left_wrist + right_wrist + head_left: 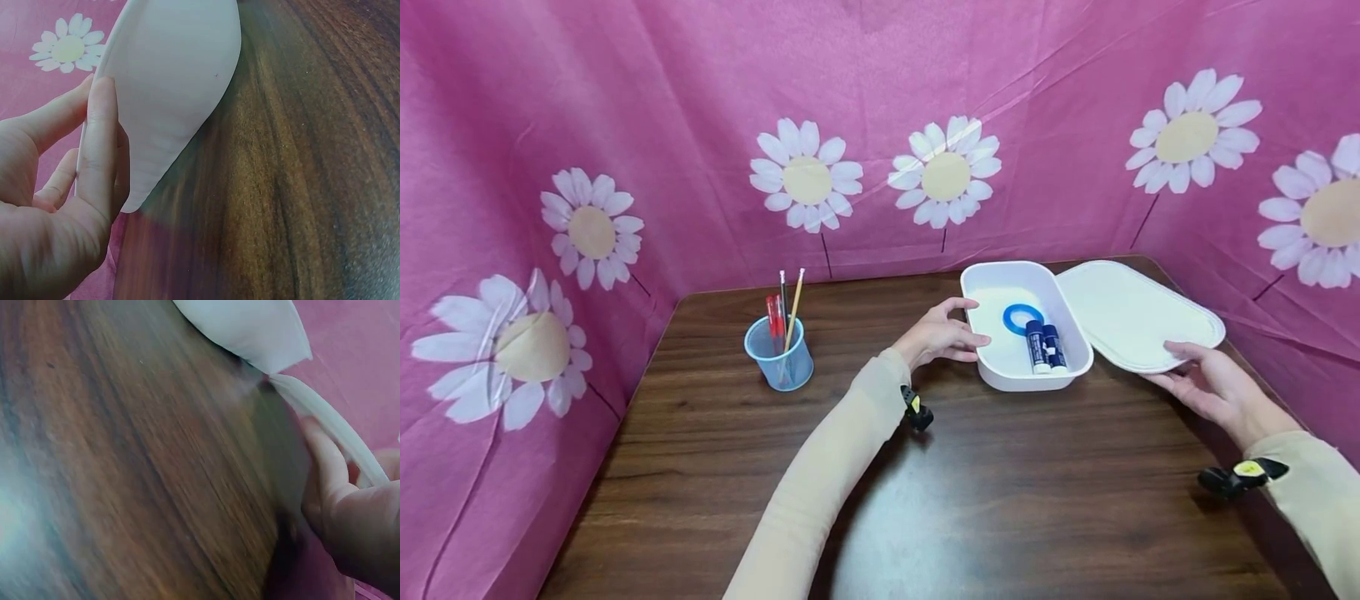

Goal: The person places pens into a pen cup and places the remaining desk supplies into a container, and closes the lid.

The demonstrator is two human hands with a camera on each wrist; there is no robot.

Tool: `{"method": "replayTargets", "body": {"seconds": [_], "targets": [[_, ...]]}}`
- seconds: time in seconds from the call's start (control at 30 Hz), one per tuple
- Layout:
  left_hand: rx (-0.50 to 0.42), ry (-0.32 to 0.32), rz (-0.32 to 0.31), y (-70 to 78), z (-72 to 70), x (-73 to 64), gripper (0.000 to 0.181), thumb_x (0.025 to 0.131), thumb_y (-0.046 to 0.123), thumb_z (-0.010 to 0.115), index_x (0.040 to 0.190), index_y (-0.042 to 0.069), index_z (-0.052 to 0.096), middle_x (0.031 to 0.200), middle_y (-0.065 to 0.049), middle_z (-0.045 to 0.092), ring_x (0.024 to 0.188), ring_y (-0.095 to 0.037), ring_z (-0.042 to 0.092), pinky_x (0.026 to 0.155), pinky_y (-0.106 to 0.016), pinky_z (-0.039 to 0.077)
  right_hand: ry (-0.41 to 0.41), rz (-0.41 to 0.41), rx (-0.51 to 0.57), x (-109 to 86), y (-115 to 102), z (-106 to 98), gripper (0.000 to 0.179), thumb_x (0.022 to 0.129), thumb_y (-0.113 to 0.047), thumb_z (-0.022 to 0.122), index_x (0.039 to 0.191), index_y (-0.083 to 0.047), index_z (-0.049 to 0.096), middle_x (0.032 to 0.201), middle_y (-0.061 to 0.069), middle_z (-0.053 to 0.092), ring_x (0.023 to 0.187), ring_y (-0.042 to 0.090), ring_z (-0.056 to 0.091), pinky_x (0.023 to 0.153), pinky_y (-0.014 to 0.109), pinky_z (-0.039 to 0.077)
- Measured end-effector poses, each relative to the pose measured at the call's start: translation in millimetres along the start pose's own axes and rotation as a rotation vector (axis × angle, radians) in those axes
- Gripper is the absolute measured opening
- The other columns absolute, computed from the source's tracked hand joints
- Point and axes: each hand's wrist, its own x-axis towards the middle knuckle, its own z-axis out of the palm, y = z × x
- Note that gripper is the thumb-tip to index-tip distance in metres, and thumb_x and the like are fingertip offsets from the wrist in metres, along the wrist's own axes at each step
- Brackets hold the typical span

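A white plastic box (1013, 380) stands at the back right of the table. Inside it lie a blue ring (1024, 319) and two dark blue glue sticks (1037, 347) with white ends. My left hand (943, 335) grips the box's left rim, its digits on both sides of the wall in the left wrist view. With my right hand (1213, 385) I hold the white lid (1138, 312) by its near right edge, thumb on top and fingers below. The lid is tilted just right of the box, and its far left part appears close against the box's side.
On the left of the brown wooden table (970, 500) stands a light blue mesh pen cup (781, 362) with several red pens, a dark pencil and a yellow pencil. A pink curtain (872, 75) with daisies hangs around the table's back and sides.
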Motion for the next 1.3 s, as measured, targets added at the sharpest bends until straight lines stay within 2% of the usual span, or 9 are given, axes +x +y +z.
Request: {"method": "replayTargets", "body": {"seconds": [0.13,0.27,0.37,0.53,0.7,0.8,0.9,1.13,1.3], "targets": [[-0.002,0.002,0.005,0.2,-0.2,0.0,0.081,0.083,-0.002,0.082,0.151,0.013,0.041,0.095,-0.013,0.063,0.079,-0.025,0.069,0.075,-0.041,0.061,-0.088,-0.011,0.119,3.6,5.9,3.8,0.032,0.111,-0.009,0.032,0.135,-0.024,0.047,0.134,0.017,0.060,0.127,0.040,0.054,0.114,0.066,0.019],[-0.011,-0.007,0.009,0.1,0.5,-0.1,0.081,0.083,-0.003,0.081,0.151,0.013,0.041,0.096,-0.014,0.064,0.083,-0.027,0.069,0.075,-0.041,0.061,-0.157,-0.127,0.019,8.0,14.4,9.6,0.051,0.107,0.006,0.031,0.142,-0.029,0.045,0.132,0.018,0.062,0.121,0.042,0.059,0.106,0.065,0.035],[-0.016,-0.008,0.008,0.3,1.0,-0.5,0.081,0.083,-0.003,0.081,0.151,0.014,0.041,0.096,-0.014,0.064,0.082,-0.026,0.069,0.075,-0.041,0.061,-0.116,-0.180,-0.113,9.8,17.7,14.2,0.060,0.101,0.020,0.030,0.140,-0.021,0.052,0.126,0.017,0.066,0.115,0.035,0.065,0.099,0.058,0.047],[-0.013,-0.010,0.006,0.9,0.8,-1.2,0.082,0.084,-0.003,0.081,0.152,0.013,0.040,0.096,-0.014,0.063,0.077,-0.024,0.069,0.073,-0.041,0.061,-0.101,-0.090,-0.233,10.3,17.8,14.4,0.045,0.101,0.020,0.030,0.123,-0.001,0.063,0.120,0.017,0.068,0.111,0.030,0.067,0.099,0.050,0.050],[0.022,-0.011,0.008,1.4,-0.3,-0.2,0.082,0.084,0.000,0.082,0.153,0.013,0.040,0.095,-0.013,0.063,0.075,-0.023,0.068,0.074,-0.041,0.061,-0.213,0.035,-0.297,10.6,19.0,12.6,0.047,0.103,0.017,0.022,0.127,0.002,0.060,0.126,0.024,0.065,0.117,0.041,0.063,0.103,0.055,0.044],[0.042,0.000,0.006,1.5,-1.3,0.2,0.081,0.083,0.001,0.083,0.151,0.014,0.041,0.096,-0.012,0.064,0.074,-0.023,0.069,0.073,-0.040,0.061,-0.211,0.081,-0.367,8.5,20.1,14.6,0.043,0.105,0.015,0.025,0.125,0.003,0.061,0.124,0.025,0.064,0.115,0.045,0.062,0.102,0.054,0.045],[0.074,0.013,0.009,2.1,-1.4,-0.6,0.079,0.083,0.002,0.084,0.150,0.014,0.044,0.099,-0.012,0.065,0.076,-0.022,0.068,0.072,-0.039,0.061,-0.187,0.073,-0.452,5.2,21.5,18.8,0.038,0.104,0.015,0.029,0.121,0.004,0.061,0.121,0.025,0.065,0.112,0.045,0.064,0.100,0.051,0.048],[0.243,0.075,0.079,7.6,2.5,-5.1,0.078,0.079,0.005,0.088,0.146,0.009,0.048,0.121,-0.022,0.057,0.083,-0.020,0.064,0.078,-0.044,0.061,-0.171,-0.075,-0.652,-1.7,24.5,35.3,0.035,0.103,0.016,0.037,0.122,-0.001,0.060,0.119,0.020,0.070,0.105,0.040,0.069,0.091,0.050,0.054],[0.580,0.191,0.233,16.3,10.2,-11.6,0.071,0.076,0.013,0.092,0.138,0.012,0.057,0.132,-0.019,0.051,0.107,-0.022,0.050,0.097,-0.039,0.049,-0.059,-0.181,-0.811,-9.7,22.0,56.0,0.024,0.102,0.013,0.047,0.115,-0.002,0.060,0.108,0.016,0.074,0.095,0.035,0.073,0.083,0.047,0.058]]}}
